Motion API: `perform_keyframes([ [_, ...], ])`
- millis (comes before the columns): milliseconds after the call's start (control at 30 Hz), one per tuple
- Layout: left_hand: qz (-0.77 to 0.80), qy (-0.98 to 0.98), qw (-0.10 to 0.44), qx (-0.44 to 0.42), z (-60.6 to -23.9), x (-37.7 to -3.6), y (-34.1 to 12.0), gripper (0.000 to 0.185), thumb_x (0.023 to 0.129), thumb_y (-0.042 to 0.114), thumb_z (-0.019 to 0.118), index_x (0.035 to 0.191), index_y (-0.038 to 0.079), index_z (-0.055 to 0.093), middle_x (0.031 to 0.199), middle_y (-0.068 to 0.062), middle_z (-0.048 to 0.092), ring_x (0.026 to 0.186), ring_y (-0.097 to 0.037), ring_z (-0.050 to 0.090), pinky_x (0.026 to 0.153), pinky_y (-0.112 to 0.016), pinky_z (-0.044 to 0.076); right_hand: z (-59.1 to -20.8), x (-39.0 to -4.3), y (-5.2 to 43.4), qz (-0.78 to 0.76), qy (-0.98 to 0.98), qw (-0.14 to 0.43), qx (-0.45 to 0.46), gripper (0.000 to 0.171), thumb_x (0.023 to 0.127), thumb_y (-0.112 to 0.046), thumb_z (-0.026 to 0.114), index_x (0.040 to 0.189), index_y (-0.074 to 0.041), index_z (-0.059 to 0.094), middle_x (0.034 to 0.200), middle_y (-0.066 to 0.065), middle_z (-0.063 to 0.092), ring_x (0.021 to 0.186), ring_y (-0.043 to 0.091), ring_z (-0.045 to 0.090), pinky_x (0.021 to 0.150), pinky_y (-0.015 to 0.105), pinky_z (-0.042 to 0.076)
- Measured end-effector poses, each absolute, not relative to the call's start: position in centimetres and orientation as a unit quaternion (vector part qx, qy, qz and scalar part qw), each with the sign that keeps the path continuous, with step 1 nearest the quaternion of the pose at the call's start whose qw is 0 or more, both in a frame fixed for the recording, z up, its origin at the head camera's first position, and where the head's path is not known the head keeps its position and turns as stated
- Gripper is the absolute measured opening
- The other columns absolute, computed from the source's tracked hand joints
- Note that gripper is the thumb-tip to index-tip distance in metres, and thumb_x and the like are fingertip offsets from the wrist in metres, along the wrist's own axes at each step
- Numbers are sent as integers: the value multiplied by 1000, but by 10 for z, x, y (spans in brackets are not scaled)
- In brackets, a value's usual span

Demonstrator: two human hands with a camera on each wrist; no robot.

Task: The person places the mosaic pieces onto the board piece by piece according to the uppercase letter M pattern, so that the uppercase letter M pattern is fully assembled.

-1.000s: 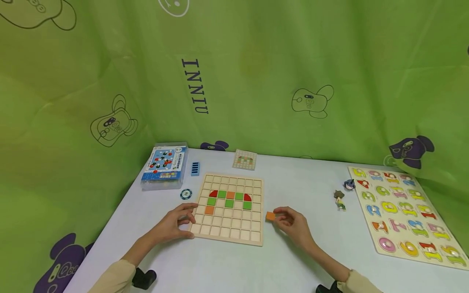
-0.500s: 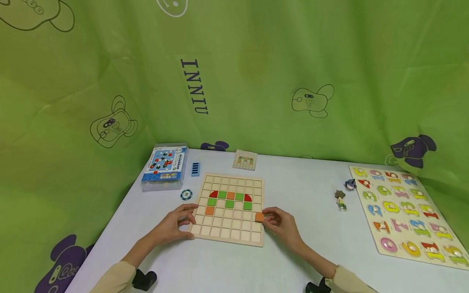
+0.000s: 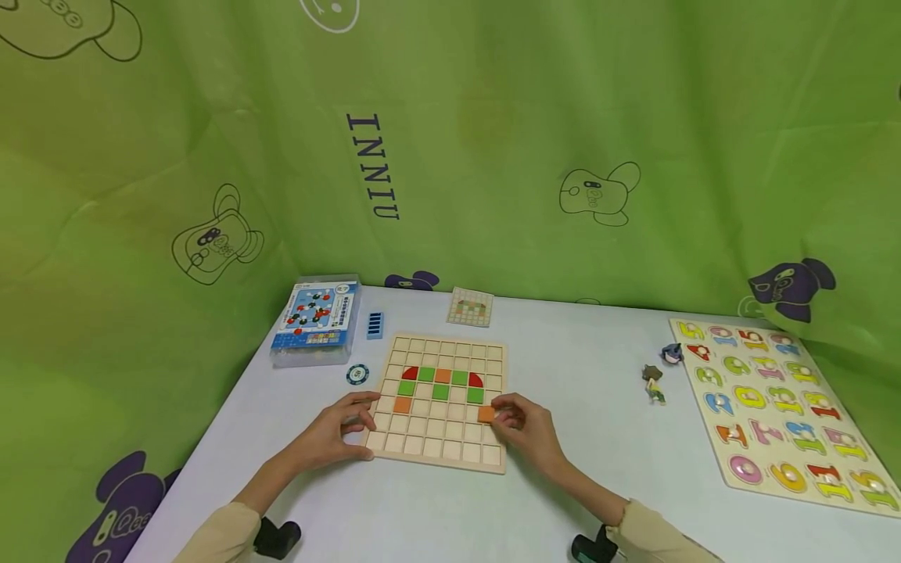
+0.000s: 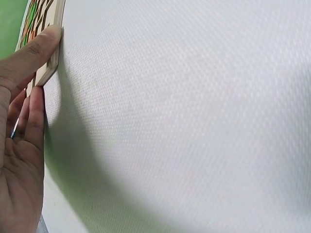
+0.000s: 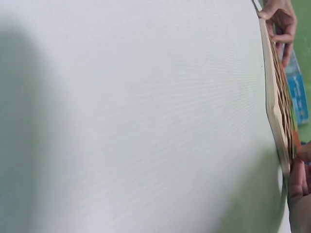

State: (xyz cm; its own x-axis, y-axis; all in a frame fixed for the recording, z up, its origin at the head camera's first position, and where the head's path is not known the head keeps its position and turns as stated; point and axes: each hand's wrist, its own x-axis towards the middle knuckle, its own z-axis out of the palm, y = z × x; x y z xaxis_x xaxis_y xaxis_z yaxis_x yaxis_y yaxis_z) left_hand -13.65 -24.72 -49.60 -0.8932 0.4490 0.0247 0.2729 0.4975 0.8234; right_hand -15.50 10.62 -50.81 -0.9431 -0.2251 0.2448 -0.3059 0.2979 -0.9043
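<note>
Since the earlier frames the right hand moves in from the table right of the board and now sits over the board's right side, carrying the orange tile with it. Left hand unchanged.

Head view: right hand pinches the orange tile between thumb and fingertips. Tile is over the board's right columns, in the row just below the coloured pattern; can't tell if it's seated in a cell. Left hand holds the board's near-left corner, thumb on the left edge, fingers curled onto the top face. On the board: red, green and orange tiles in an arch shape, upper middle. Poker chip just left of the board. Blue box and small blue piece further back-left of the board. Pattern card just behind the board. Two figurines well right of the board, number puzzle beyond them.

Left wrist view: left hand at frame left, thumb pressed on the board edge, fingers beside it. The rest is white table.

Right wrist view: mostly table. Board edge-on at frame right. Right hand at the board's near end, orange tile barely visible at the fingertips. Left hand at the board's far end, gripping it.
</note>
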Motion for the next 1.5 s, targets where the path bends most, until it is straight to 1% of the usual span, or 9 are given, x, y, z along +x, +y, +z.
perform_keyframes([
  [133, 452, 862, 96, 207, -496, -137, -247, 29, 71, 10, 84, 89, 11, 62, 144, -19, 38, 131, -43, 36, 93, -35, 50, -510, -158, 103, 560, -811, 31, 166, 27, 76, 12, 71, 101, 3, 66, 94, 13, 69, 75, 13, 62, 67, 20, 55],
  [533, 450, 863, 95, 208, -495, -138, -245, 29, 70, 9, 84, 89, 11, 62, 144, -18, 39, 131, -43, 37, 93, -35, 50, -507, -161, 94, 556, -815, 24, 160, 26, 76, 13, 72, 100, 5, 66, 93, 14, 68, 75, 14, 62, 66, 20, 55],
  [767, 457, 859, 95, 212, -495, -138, -244, 29, 71, 9, 84, 89, 10, 62, 144, -19, 38, 131, -43, 36, 93, -36, 50, -508, -162, 93, 558, -813, 29, 167, 28, 75, 13, 72, 102, 7, 64, 93, 15, 68, 74, 15, 63, 65, 21, 56],
  [967, 454, 859, 92, 217, -496, -139, -245, 29, 71, 12, 84, 90, 12, 62, 144, -19, 39, 130, -44, 37, 93, -36, 50, -507, -161, 93, 571, -807, 24, 153, 28, 76, 12, 73, 102, 8, 64, 93, 16, 68, 74, 15, 64, 65, 20, 55],
  [1200, 457, 857, 91, 221, -498, -139, -246, 29, 71, 12, 84, 89, 11, 62, 144, -19, 38, 129, -45, 37, 92, -36, 51, -505, -161, 91, 597, -786, 6, 161, 23, 80, 11, 69, 102, 10, 62, 97, 20, 67, 82, 24, 68, 70, 22, 57],
  [1367, 439, 865, 85, 226, -496, -137, -245, 29, 72, 12, 83, 90, 12, 61, 144, -20, 39, 129, -46, 37, 93, -34, 50, -502, -160, 96, 599, -789, 1, 140, 23, 83, 9, 67, 105, 6, 63, 102, 19, 66, 86, 26, 68, 73, 23, 56],
  [1433, 426, 871, 82, 232, -495, -136, -244, 29, 73, 12, 83, 92, 13, 60, 144, -21, 39, 129, -46, 37, 95, -35, 49, -500, -160, 101, 597, -792, 7, 132, 23, 84, 8, 66, 107, 5, 64, 105, 18, 66, 88, 26, 67, 74, 23, 56],
  [1500, 395, 884, 75, 240, -492, -133, -244, 29, 75, 16, 82, 93, 15, 60, 144, -20, 40, 130, -46, 38, 98, -40, 47, -498, -160, 107, 582, -802, 22, 133, 24, 86, 7, 65, 109, 3, 63, 108, 17, 65, 91, 27, 67, 76, 25, 56],
])
